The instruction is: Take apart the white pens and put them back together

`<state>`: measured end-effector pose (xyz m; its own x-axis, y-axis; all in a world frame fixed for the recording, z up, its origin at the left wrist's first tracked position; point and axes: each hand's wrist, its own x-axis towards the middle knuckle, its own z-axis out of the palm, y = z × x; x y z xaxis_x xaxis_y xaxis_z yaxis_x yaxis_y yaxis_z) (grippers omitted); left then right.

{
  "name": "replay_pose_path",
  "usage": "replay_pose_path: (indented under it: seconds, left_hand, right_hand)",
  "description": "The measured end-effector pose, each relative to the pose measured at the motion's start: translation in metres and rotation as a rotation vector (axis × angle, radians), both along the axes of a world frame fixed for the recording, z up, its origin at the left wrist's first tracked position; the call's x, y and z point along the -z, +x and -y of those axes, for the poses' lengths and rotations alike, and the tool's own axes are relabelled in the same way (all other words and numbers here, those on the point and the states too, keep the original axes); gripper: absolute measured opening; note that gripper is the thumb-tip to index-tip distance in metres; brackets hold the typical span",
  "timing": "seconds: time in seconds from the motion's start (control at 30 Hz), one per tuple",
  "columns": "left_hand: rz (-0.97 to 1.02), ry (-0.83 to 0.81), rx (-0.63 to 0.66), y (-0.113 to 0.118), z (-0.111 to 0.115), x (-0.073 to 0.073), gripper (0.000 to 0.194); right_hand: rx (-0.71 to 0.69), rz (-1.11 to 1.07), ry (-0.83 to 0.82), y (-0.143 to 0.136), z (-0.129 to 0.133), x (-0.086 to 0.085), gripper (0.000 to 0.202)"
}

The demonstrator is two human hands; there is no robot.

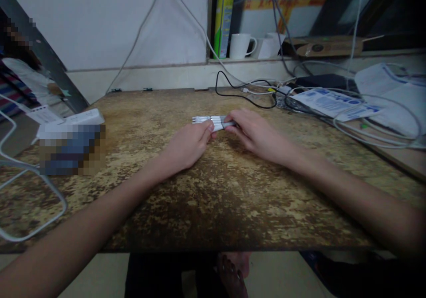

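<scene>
Several white pens with grey ends (218, 119) lie side by side in a bundle, low over the worn wooden table (213, 191) or resting on it; I cannot tell which. My left hand (189, 143) is closed on the near side of the bundle, its thumb pressed along the white barrels. At the grey ends, my right hand (251, 130) has its fingers curled round the pens. Part of the bundle is hidden by the fingers of both hands.
A white power strip (84, 119) and a blurred-out blue object (71, 149) are at the left. Cables (246, 87), papers (336, 103) and a dark box (324, 83) crowd the right. On the ledge stand a mug (239, 46) and a spray can (223, 23). Another person (29, 76) is at far left.
</scene>
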<state>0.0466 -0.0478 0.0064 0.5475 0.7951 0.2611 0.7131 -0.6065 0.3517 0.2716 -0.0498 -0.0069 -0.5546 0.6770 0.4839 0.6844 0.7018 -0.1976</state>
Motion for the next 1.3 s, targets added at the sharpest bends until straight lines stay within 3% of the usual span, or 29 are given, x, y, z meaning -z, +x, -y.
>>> replay_pose_path:
  seconds: [0.17, 0.33, 0.5, 0.67, 0.87, 1.03, 1.3]
  left_hand:
    - [-0.077, 0.113, 0.027, -0.0021, 0.0017, 0.0007, 0.037]
    - [-0.084, 0.099, 0.024, -0.0034, -0.0012, -0.0001, 0.038]
    - [-0.055, 0.102, 0.066, -0.0042, -0.0025, 0.0016, 0.039]
    - [-0.048, 0.091, 0.048, -0.0036, -0.0016, 0.0015, 0.037]
    - [-0.049, 0.097, 0.046, -0.0052, -0.0033, 0.0031, 0.039]
    - [-0.052, 0.100, 0.029, -0.0060, -0.0040, 0.0037, 0.038]
    - [-0.058, 0.103, 0.025, -0.0063, -0.0035, 0.0027, 0.038]
  right_hand:
    - [0.008, -0.152, -0.199, -0.0035, 0.0054, -0.0015, 0.026]
    - [-0.014, -0.254, -0.234, -0.0070, 0.0078, -0.0004, 0.019]
    - [0.047, -0.271, -0.334, -0.0085, 0.0090, -0.0022, 0.030]
    - [-0.025, -0.362, -0.321, -0.0085, 0.0065, -0.0002, 0.020]
    - [0.043, -0.374, -0.414, -0.0085, 0.0070, -0.0020, 0.034]
    - [-0.029, -0.429, -0.370, -0.0069, 0.0036, 0.0010, 0.019]
    - [-0.006, -0.424, -0.413, -0.0059, 0.0026, 0.0013, 0.026]
